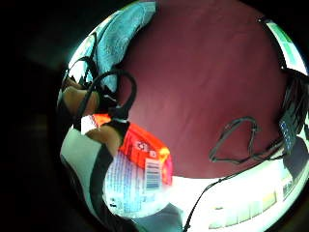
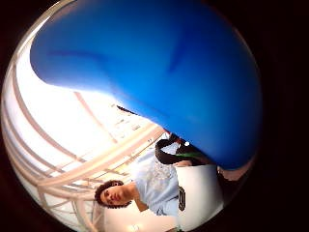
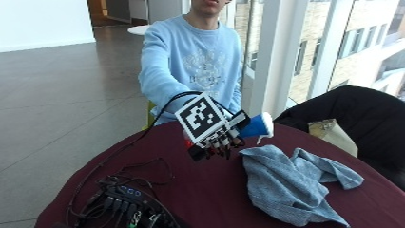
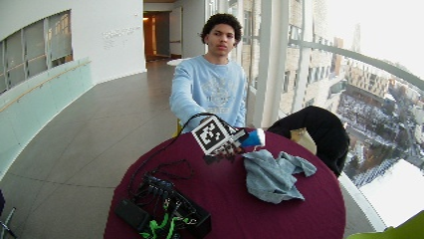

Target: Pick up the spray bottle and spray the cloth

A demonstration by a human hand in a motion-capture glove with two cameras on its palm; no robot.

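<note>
the hand [image 3: 212,142] grips the spray bottle [image 3: 256,126] lifted off the worktop [image 3: 208,199], its blue plastic head lying sideways with the nozzle aimed out over the cloth [image 3: 291,183]. the cloth, soft crumpled grey-blue terry, lies just beyond and below the nozzle.

Round maroon table [image 3: 215,199]; black electronics box [image 3: 126,206] at its 7 o'clock edge; black-draped chair [image 3: 354,111] at 2 o'clock.
</note>
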